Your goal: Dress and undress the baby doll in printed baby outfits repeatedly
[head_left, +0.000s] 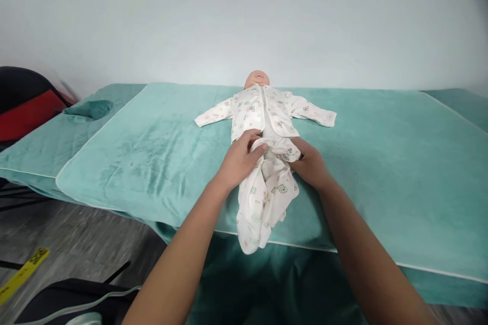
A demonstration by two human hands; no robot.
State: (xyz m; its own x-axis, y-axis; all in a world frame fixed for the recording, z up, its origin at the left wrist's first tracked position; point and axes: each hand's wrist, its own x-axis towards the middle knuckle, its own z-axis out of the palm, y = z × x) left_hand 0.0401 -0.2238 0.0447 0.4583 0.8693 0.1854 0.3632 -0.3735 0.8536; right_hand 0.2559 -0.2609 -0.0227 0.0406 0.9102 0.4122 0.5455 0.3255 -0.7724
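A baby doll [257, 78] lies on its back with its head by the wall. It wears a white printed jacket [249, 109], its sleeves spread out to both sides and its front edges parted low down. White printed baby pants [263, 193] are bunched at the doll's lower body, the legs hanging toward the near edge. My left hand [240, 157] grips the pants' waist on the left, thumb on top. On the other side my right hand [310, 165] is closed on the waist, its fingertips partly hidden by the cloth.
A green velvety cover [400, 172] with white piping lies over the bed. Behind it rises a white wall [244, 25]. A black and red chair [28, 106] stands at the left. Yellow tape [23, 274] marks the floor, near a black object with a pale cable [87, 304].
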